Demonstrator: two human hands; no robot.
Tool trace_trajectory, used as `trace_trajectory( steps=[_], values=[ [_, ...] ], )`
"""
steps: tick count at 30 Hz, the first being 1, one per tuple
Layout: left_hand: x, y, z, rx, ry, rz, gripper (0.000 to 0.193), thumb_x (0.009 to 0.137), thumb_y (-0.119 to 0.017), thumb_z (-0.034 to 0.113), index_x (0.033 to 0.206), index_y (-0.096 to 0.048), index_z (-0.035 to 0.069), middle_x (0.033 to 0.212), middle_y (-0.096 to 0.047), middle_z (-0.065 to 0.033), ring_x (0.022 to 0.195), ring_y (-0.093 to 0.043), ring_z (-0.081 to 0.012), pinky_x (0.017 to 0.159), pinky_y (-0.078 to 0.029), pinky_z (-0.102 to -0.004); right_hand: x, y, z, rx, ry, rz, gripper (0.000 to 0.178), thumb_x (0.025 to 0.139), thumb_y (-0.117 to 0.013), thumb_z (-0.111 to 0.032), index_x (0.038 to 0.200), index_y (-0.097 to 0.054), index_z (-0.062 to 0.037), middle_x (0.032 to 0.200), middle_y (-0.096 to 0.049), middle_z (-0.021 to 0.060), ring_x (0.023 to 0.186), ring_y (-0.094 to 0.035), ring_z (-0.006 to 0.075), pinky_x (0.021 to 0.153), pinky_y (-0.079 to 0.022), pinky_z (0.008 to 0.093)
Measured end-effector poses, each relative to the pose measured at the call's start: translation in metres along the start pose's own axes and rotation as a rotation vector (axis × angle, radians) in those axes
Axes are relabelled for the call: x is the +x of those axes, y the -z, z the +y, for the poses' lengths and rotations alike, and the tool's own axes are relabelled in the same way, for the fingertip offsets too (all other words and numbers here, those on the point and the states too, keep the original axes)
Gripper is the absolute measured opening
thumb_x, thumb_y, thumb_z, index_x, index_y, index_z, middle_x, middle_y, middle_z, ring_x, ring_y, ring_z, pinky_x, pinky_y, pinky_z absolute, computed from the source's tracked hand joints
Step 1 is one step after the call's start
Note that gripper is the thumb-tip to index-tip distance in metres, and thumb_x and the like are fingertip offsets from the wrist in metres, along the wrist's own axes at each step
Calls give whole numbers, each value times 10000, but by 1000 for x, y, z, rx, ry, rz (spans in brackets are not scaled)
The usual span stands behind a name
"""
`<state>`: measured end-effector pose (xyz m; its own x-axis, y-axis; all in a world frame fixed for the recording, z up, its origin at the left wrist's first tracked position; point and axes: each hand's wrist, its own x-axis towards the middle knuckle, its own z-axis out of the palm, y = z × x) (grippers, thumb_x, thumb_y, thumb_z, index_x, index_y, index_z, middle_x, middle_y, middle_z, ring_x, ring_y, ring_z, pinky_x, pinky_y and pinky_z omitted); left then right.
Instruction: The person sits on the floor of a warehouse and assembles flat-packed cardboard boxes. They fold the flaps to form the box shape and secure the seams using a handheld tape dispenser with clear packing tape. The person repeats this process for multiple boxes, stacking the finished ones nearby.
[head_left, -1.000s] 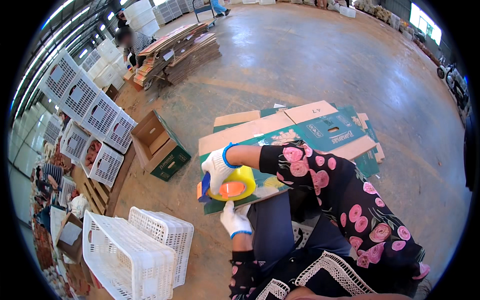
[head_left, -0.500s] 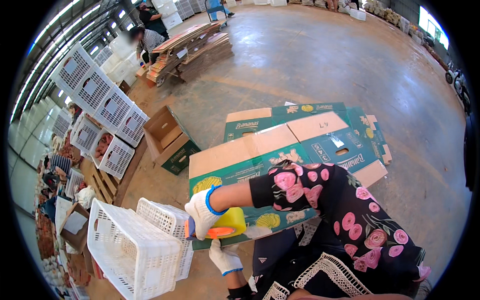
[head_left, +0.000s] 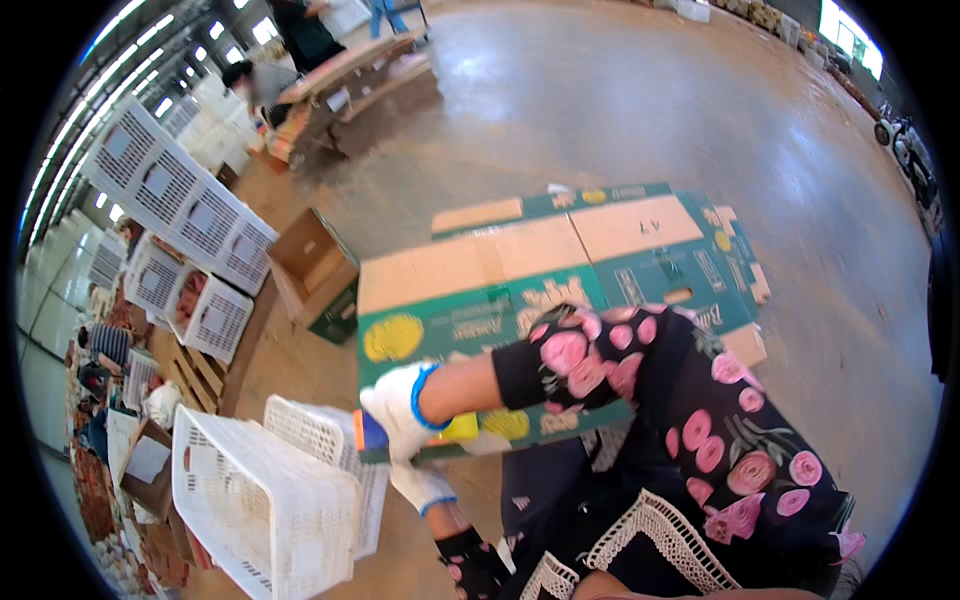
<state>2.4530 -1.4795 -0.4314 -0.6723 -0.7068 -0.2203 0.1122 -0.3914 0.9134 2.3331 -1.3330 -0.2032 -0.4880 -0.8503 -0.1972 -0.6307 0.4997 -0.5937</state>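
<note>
A flattened green and tan cardboard box (head_left: 430, 290) with banana pictures lies in front of me, its near edge by my body. My right hand (head_left: 396, 408), in a white knit glove with a blue cuff, is closed round a tape dispenser (head_left: 372, 430) at the board's near left corner. The dispenser shows blue and orange parts and part of a yellow tape roll (head_left: 462, 428); the glove covers the rest. Just below, my gloved left hand (head_left: 424, 488) is at the same corner, its fingertips hidden by the right hand and the cardboard.
More flattened cardboard (head_left: 745, 260) lies under the box. An open carton (head_left: 312, 270) stands beyond its left side. White plastic crates (head_left: 265, 500) stand at my near left, with stacked crates (head_left: 180, 190) behind. Farther off, a person (head_left: 262, 85) bends beside a cardboard pile (head_left: 350, 95).
My right hand and the dispenser have moved slightly left and now hide most of the yellow roll. My left hand has shifted left and up, close under the right. The whole view has shifted a little.
</note>
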Motion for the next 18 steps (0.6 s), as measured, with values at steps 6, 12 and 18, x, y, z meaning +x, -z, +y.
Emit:
trace_trajectory(
  steps=[6, 12, 18],
  values=[
    [41, 12, -14, -31, 126, 17, 393, 1016, -658, 285, 1271, -659, -14, 1228, -719, -117, 1042, -702, -248, 911, -575, -408, -159, 30, 84, -38, -201, -15, 676, 749, -846, -468, 1180, -627, 5, 1028, -717, 250, 950, -725, 433, 828, -592, 479],
    [87, 61, 0, 61, 105, 11, 484, 1027, -656, 380, 1294, -662, -24, 1234, -714, -128, 1050, -688, -253, 946, -551, -399, -369, 46, 124, -115, -281, 158, 747, 656, -919, -220, 1294, -563, -66, 1118, -702, 209, 1042, -705, 414, 901, -575, 453],
    [80, 5, -16, 23, 158, 15, 618, 1038, -579, 460, 1411, -586, -31, 1401, -639, -170, 1191, -635, -310, 1046, -505, -450, -497, -9, 60, 110, -648, 164, 799, 631, -933, -191, 1329, -560, -85, 1173, -702, 167, 1062, -713, 396, 925, -575, 439]
  ],
)
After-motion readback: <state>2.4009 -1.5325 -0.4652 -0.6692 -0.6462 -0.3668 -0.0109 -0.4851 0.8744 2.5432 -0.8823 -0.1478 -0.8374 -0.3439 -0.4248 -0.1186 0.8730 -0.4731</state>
